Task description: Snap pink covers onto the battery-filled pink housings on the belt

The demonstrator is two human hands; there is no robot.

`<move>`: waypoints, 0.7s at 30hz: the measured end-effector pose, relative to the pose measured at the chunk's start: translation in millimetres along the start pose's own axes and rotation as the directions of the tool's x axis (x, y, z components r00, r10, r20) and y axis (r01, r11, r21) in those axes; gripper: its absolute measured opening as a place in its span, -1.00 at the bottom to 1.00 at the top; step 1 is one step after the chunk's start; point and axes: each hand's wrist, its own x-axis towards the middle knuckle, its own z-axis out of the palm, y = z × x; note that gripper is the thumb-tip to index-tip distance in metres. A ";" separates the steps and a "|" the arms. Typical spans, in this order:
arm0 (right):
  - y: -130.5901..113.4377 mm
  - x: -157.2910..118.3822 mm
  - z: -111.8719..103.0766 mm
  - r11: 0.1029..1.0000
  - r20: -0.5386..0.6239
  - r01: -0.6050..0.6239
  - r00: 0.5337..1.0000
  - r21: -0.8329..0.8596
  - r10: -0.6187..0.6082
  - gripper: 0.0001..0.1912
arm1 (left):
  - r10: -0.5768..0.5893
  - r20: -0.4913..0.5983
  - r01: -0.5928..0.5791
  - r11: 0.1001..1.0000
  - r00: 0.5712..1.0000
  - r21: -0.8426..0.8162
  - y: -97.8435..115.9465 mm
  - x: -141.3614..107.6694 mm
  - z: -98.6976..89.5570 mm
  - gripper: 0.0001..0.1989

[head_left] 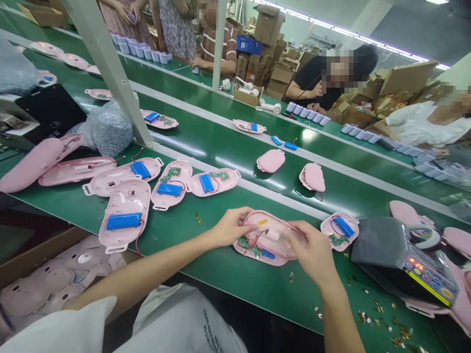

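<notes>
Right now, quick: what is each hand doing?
Left hand: closed on the left edge of the pink plastic housing.
Right hand: closed on its right end.

Landmark is the green conveyor belt. At its near edge, left hand and right hand are both at a pink plastic shell. Left fingers reach its rim; right hand covers its right end. Green circuit board and blue battery sit inside, with red wires. Just right on the belt: second shell with its own board and battery. Past that, a grey unit with coloured button panel. Gold scraps lie scattered on the belt in front of it. Left along the belt: more shells with batteries. Below the belt: cardboard box of pink shell parts. Across the belt: co-worker in black.
</notes>
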 end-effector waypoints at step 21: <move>-0.1 -3.0 4.0 0.978 -0.313 0.045 0.950 0.201 0.021 -0.73 | -0.087 -0.022 0.089 0.946 0.996 0.311 6.2 8.9 -5.1 -0.56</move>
